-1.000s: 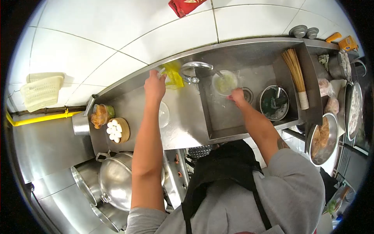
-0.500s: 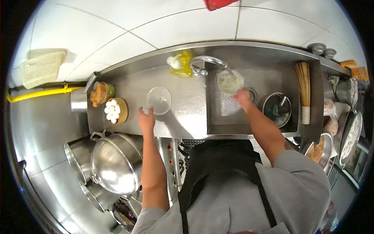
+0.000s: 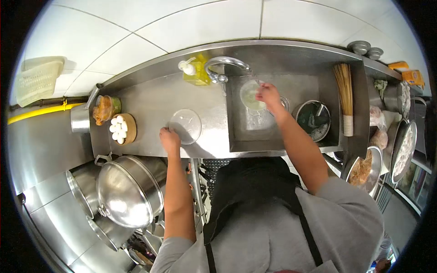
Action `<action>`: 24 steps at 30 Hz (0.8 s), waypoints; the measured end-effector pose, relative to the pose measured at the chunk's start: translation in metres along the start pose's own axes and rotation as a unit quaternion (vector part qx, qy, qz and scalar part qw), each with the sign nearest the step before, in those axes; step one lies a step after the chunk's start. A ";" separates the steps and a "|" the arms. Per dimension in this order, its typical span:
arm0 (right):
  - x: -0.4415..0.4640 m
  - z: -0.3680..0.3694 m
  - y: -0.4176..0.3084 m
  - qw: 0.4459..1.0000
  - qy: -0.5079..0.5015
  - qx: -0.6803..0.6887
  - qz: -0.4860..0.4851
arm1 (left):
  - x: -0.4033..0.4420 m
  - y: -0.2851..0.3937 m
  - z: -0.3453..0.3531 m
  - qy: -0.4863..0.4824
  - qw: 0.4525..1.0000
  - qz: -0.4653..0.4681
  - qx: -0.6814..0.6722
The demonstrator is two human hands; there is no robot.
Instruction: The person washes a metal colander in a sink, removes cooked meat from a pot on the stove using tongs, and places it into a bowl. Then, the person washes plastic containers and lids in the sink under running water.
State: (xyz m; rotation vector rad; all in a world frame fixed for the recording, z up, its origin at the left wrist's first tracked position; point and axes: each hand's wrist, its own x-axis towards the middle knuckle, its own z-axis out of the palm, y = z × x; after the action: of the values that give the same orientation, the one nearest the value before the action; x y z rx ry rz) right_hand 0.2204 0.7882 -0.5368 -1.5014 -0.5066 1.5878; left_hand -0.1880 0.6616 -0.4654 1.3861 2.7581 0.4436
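Observation:
My left hand (image 3: 170,139) is closed at the left edge of a clear round plastic lid or shallow dish (image 3: 187,125) on the steel counter. In the sink (image 3: 296,136), a clear plastic bowl (image 3: 249,96) with cloudy contents sits below the tap (image 3: 230,61). Over its right side reaches my right hand (image 3: 269,96), fingers curled together above the inside; what they hold, if anything, is hidden. A pot of dark, foamy liquid (image 3: 310,122) stands to the right of that hand.
Yellow soap (image 3: 198,75) stands behind the counter. White eggs in a round wooden container (image 3: 131,128) and an orange-filled tub (image 3: 104,109) are at left. A bundle of thin sticks (image 3: 344,98) lies along the sink's right wall. Large steel pots (image 3: 127,191) stand below left.
The view has shifted slightly. My left hand has closed at the clear lid or dish, which has moved a little right and nearer to me. My right hand has moved further over the bowl.

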 end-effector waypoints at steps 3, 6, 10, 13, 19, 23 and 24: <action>0.078 -0.001 0.024 0.987 -0.046 -0.152 -0.035 | -0.001 0.017 -0.007 -0.098 0.992 -0.078 0.005; 0.080 0.006 0.018 0.977 -0.147 -0.135 0.073 | -0.006 0.028 -0.009 -0.105 0.994 -0.040 0.011; 0.058 0.016 0.014 0.890 -0.178 -0.416 -0.059 | -0.023 0.039 -0.002 -0.018 0.999 0.026 0.008; 0.052 0.018 0.041 0.853 -0.095 -0.501 -0.111 | -0.040 0.058 -0.007 -0.017 0.998 0.054 0.005; -0.062 0.073 0.070 0.915 -0.234 -0.262 -0.198 | -0.092 0.086 0.013 0.034 0.991 0.132 -0.012; -0.104 0.064 0.034 0.957 -0.149 -0.241 -0.065 | -0.120 0.138 0.028 0.026 0.986 0.157 -0.057; -0.100 0.045 0.010 0.972 -0.171 -0.159 0.010 | -0.124 0.153 0.033 -0.008 0.984 0.153 -0.092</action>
State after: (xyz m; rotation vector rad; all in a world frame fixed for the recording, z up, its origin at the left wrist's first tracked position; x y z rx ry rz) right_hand 0.1645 0.7150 -0.4772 -1.4669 -0.9831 1.8595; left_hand 0.0115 0.6579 -0.4706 1.7562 2.4215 0.6755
